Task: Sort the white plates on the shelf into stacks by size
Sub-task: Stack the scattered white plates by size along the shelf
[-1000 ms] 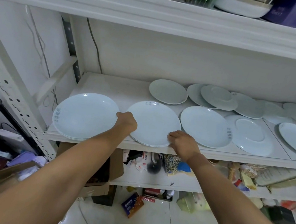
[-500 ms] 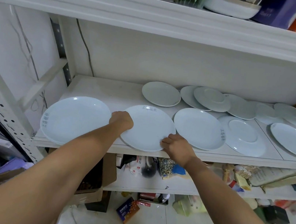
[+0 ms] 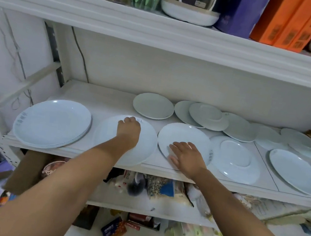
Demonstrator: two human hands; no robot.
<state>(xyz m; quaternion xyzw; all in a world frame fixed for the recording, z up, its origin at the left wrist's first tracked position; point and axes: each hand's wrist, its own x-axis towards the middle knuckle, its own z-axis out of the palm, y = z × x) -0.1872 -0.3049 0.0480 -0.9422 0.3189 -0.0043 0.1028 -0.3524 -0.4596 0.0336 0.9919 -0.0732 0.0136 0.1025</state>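
Observation:
White plates lie spread along the shelf [image 3: 97, 97]. At the left stands a stack of large plates [image 3: 53, 122]. Beside it is a single large plate [image 3: 146, 144]; my left hand [image 3: 128, 132] reaches across it with fingers curled over its far rim. My right hand [image 3: 187, 157] rests flat, fingers apart, on the near part of another large plate [image 3: 184, 134] to the right. Further right are an upside-down large plate [image 3: 233, 159] and one more large plate [image 3: 294, 171]. Small plates [image 3: 153, 105] and overlapping ones [image 3: 207, 115] sit along the back.
The upper shelf carries boxes [image 3: 286, 20] and a white dish [image 3: 188, 13] close above. A lower shelf holds bags and packets [image 3: 162, 189]. A cardboard box [image 3: 27, 171] and clutter lie on the floor at the left. The shelf's back left corner is bare.
My left hand has moved from the middle plate's left edge to its far rim. My right hand let go of that plate's right edge and now lies on the plate to the right.

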